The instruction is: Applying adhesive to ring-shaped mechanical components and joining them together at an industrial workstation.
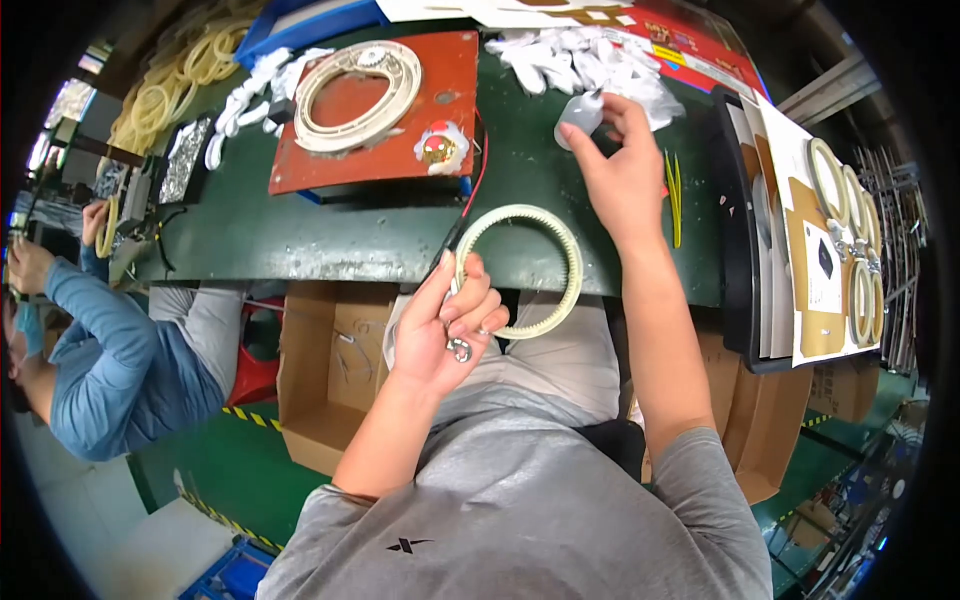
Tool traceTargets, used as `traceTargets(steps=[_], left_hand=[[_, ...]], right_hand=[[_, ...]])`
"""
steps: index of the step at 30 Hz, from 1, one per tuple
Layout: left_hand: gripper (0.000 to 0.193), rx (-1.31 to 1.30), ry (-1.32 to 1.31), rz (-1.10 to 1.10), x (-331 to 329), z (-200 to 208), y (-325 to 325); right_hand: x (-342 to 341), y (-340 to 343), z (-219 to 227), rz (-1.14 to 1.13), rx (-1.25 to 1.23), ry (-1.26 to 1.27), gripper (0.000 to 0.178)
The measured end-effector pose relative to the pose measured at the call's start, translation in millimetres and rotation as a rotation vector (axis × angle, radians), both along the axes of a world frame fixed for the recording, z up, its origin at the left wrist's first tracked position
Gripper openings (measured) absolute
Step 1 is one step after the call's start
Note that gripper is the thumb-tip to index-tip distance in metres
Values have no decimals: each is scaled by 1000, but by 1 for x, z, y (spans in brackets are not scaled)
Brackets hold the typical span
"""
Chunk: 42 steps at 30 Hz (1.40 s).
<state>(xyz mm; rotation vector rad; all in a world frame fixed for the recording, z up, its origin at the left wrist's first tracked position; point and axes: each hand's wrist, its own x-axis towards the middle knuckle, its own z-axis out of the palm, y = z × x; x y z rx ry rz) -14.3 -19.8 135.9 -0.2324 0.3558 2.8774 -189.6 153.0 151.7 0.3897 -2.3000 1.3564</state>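
Note:
My left hand is closed around the left side of a cream ring gear with teeth along its inner edge. The gear stands tilted above the table's front edge and my lap. A small shiny metal piece shows under the curled fingers of that hand. A black rod-like end with a red wire runs up from beside the thumb; whether I hold it cannot be seen. Over the table, my right hand pinches a small translucent plastic cup between thumb and fingers.
A red plate carries another cream ring. White gloves lie behind my right hand, yellow tweezers beside it. A black tray with boards and rings stands right. Another person works at left. Cardboard boxes sit below.

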Motion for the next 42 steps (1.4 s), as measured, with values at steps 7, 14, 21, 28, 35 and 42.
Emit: traceTargets(steps=[7,14,21,28,35,42], left_hand=[[37,-66,-46,11,-3,-3,7],[38,-59,-73,16,-5,-5,5],[38,-86,-60,23,-6,-4,7],[38,-79,-89,27,-3,-5,9],[38,-95,-80,24,-4,-5,9],[38,-87,-63,26,-3,-6,9]], right_hand=[[54,34,19,211,-692,-302,42],[106,68,17,330,-666,-565,48],[120,73,5,180,-733,-507,54],[122,73,0,147,-592,-456,53],[119,59,-2,152,-498,-286,52],[119,58,0,176,-487,-286,41]])
